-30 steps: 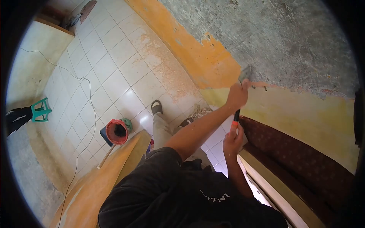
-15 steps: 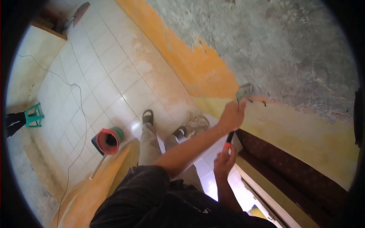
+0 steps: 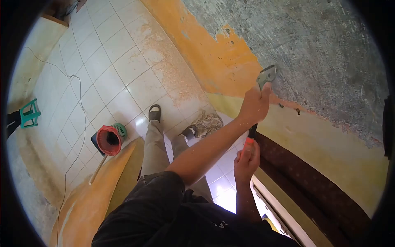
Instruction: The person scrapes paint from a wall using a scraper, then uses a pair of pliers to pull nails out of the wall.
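A wall scraper [image 3: 267,75] with a grey metal head and a black and orange handle is gripped by both hands. My left hand [image 3: 254,106] wraps the handle just below the head, its thumb lying along it. Lower down, my right hand [image 3: 248,158] is closed around the orange end of the handle. The blade edge meets the wall [image 3: 312,53] where orange paint [image 3: 234,61] borders bare grey plaster. Below that, pale yellow paint [image 3: 312,136] covers the wall. My left palm hides the middle of the handle.
Paint flakes [image 3: 177,82] litter the white tiled floor [image 3: 111,74]. A crumpled rag [image 3: 207,123] lies beside my right foot. A red and green bin [image 3: 111,140] stands left, near a wooden stick [image 3: 98,169]. Farther left are a cable [image 3: 83,109] and a green stool [image 3: 29,113].
The scraper head has slid up along the wall, both hands moving up with it. The view has shifted slightly.
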`<state>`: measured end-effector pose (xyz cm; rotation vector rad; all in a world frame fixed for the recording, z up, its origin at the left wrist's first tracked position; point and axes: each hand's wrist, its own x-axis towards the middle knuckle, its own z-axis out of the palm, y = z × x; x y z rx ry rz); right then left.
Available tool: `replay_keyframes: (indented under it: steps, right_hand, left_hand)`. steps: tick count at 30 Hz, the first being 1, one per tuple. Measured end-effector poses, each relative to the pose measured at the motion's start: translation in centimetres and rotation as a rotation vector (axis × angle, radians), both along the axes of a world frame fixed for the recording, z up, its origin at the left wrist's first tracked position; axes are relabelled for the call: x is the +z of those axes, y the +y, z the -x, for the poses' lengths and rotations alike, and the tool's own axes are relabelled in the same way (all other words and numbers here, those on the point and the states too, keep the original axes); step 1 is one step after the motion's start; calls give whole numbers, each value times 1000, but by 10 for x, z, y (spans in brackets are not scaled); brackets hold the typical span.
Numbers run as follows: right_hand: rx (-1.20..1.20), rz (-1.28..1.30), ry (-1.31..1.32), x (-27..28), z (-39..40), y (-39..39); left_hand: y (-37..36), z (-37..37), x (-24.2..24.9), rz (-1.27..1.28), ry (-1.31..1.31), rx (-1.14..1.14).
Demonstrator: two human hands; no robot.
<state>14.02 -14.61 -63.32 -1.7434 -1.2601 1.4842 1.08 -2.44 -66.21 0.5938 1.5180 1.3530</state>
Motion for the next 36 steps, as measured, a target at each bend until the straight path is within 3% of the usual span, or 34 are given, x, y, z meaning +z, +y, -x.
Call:
replay_keyframes:
  steps: [2, 4, 6, 8, 9, 10, 12, 17, 24, 30, 32, 36]
  right_hand:
    - [11, -40, 2, -10, -15, -8]
    - [-83, -21, -19, -9, -29, -25]
    - [-46, -38, -55, -1, -22, -11]
    - [77, -58, -76, 8, 2, 15]
    - [64, -58, -75, 5, 16, 19]
    - [25, 2, 43, 4, 23, 15]
    - [3, -5, -3, -9, 16, 3]
    - [-55, 55, -2, -16, -6, -22]
    - [4, 14, 57, -23, 18, -1]
    - [-67, -36, -61, 0, -23, -13]
    - [-42, 7, -73, 14, -14, -4]
    - [3, -33, -2, -5, 7, 4]
  left_hand:
    - [-3, -6, 1, 18, -60, -15]
    - [-3, -48, -13, -286, 10, 303]
    - [8, -41, -19, -283, 82, 424]
    - [16, 1, -18, -71, 90, 183]
    - [18, 22, -1, -86, -57, 247]
    - [14, 21, 0, -90, -55, 248]
    - [2, 20, 1, -76, 7, 132]
    - [-3, -30, -23, -171, -17, 169]
    - [8, 21, -14, -4, -7, 165]
    - [0, -38, -2, -283, -46, 311]
    - [1, -24, 4, -135, -118, 185]
    - [9, 8, 3, -63, -39, 190]
